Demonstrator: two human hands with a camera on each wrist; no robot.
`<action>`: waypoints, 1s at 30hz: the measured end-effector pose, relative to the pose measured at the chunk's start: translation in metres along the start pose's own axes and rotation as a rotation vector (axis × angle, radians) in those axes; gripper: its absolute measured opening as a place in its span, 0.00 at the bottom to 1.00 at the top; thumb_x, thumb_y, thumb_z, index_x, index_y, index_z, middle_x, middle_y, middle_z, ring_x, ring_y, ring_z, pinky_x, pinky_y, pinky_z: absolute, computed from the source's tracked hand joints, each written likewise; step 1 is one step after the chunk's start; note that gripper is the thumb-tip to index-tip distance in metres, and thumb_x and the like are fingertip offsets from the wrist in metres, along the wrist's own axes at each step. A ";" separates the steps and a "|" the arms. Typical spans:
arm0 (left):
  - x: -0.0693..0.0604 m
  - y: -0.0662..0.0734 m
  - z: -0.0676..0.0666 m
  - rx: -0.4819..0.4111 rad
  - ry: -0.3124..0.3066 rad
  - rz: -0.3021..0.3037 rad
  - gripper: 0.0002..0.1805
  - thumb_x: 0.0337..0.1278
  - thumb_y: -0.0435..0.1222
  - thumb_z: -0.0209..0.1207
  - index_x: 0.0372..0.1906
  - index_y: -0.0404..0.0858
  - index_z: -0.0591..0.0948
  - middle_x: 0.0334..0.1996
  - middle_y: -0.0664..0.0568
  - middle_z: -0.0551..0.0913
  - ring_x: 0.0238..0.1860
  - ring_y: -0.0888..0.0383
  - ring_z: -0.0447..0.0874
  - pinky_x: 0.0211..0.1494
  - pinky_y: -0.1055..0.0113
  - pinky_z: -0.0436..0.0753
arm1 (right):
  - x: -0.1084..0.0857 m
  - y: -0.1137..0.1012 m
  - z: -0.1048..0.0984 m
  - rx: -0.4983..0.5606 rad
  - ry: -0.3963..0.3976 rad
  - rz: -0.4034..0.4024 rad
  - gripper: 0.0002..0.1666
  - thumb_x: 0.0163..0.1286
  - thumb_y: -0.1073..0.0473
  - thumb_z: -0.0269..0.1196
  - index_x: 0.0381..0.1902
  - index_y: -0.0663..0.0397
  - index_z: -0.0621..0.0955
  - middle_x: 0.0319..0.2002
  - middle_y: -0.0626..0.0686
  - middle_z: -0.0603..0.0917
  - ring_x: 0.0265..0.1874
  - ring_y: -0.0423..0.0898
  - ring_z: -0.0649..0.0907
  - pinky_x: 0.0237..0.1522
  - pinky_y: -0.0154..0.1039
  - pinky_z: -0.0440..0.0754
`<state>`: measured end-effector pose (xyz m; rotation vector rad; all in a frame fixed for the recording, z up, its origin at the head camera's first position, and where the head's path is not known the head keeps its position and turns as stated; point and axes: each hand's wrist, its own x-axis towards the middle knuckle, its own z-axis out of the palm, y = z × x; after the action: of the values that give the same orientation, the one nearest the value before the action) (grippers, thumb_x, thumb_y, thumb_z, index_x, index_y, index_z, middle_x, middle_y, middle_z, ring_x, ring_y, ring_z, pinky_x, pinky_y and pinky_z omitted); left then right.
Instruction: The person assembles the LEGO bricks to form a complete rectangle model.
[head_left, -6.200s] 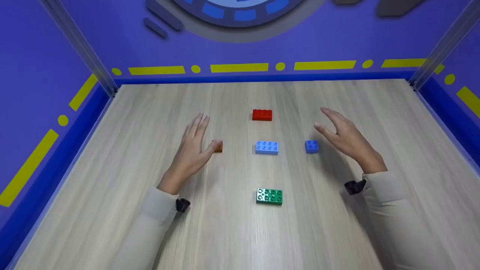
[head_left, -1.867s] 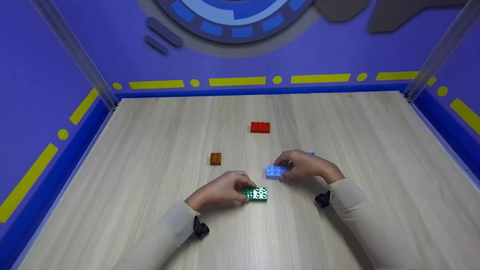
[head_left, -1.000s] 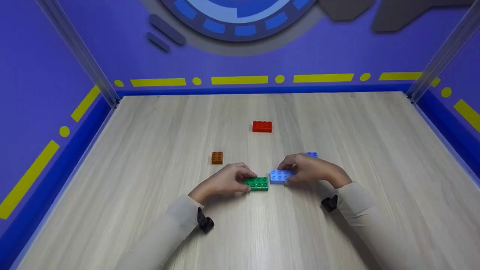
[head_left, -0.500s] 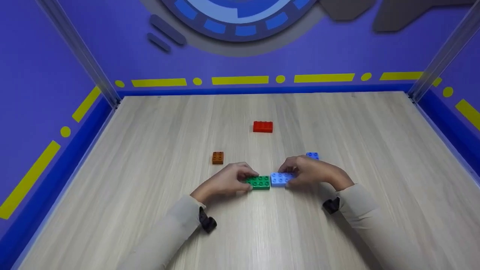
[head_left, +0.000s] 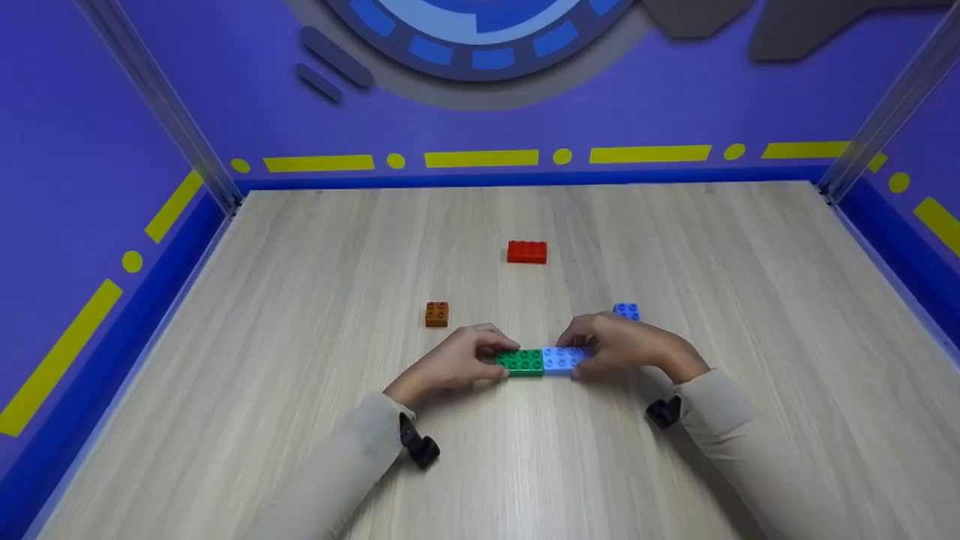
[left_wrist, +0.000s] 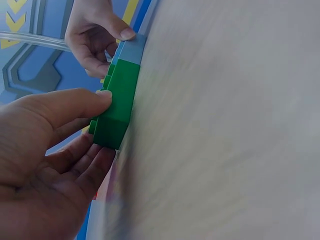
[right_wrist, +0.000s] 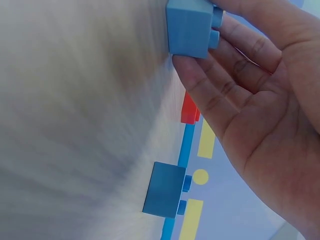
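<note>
In the head view, my left hand [head_left: 456, 360] pinches a green toy building brick [head_left: 523, 363] by its long sides near the left end. My right hand [head_left: 626, 349] holds a light blue building brick [head_left: 562, 360] the same way from the right. The two bricks lie end to end on the table, their short faces touching, studs up. The left wrist view shows thumb and fingers on the green brick [left_wrist: 119, 105], with the light blue brick [left_wrist: 131, 50] against its far end. In the right wrist view, fingers lie along the light blue brick [right_wrist: 189, 27].
A red brick [head_left: 526, 252] lies farther back on the wooden table [head_left: 300, 300]. Left of the hands is a small brown brick [head_left: 436, 314]. A small blue brick [head_left: 626, 310] sits just behind my right hand, partly hidden. Blue panels [head_left: 480, 127] wall the back and sides.
From separate spots, the green and light blue bricks were gripped and slid together. Over the last second the gap between them closed, the light blue one coming slightly nearer. Red, brown and small blue bricks stayed put.
</note>
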<state>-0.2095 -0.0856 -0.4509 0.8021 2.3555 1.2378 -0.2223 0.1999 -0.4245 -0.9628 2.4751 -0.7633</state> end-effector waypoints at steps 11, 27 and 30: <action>-0.002 -0.006 0.005 -0.056 0.053 -0.009 0.19 0.53 0.33 0.66 0.53 0.43 0.83 0.49 0.54 0.82 0.48 0.62 0.76 0.55 0.66 0.76 | 0.001 -0.003 0.001 0.004 -0.002 0.010 0.20 0.57 0.57 0.71 0.49 0.50 0.82 0.46 0.47 0.84 0.45 0.44 0.81 0.49 0.42 0.80; -0.004 -0.010 0.011 -0.141 0.089 -0.028 0.22 0.51 0.32 0.66 0.55 0.42 0.82 0.52 0.53 0.81 0.54 0.58 0.76 0.62 0.62 0.73 | 0.000 -0.002 -0.001 0.018 0.004 0.016 0.21 0.56 0.59 0.71 0.49 0.52 0.82 0.46 0.49 0.84 0.46 0.46 0.81 0.49 0.46 0.80; -0.004 -0.011 0.012 -0.141 0.095 -0.040 0.22 0.51 0.32 0.66 0.55 0.43 0.82 0.52 0.54 0.81 0.55 0.59 0.76 0.63 0.62 0.73 | 0.001 -0.002 0.000 -0.001 0.009 0.002 0.21 0.56 0.60 0.71 0.49 0.53 0.83 0.46 0.49 0.84 0.46 0.46 0.81 0.48 0.45 0.80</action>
<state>-0.2031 -0.0856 -0.4666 0.6614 2.3144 1.4355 -0.2217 0.1982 -0.4234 -0.9596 2.4841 -0.7673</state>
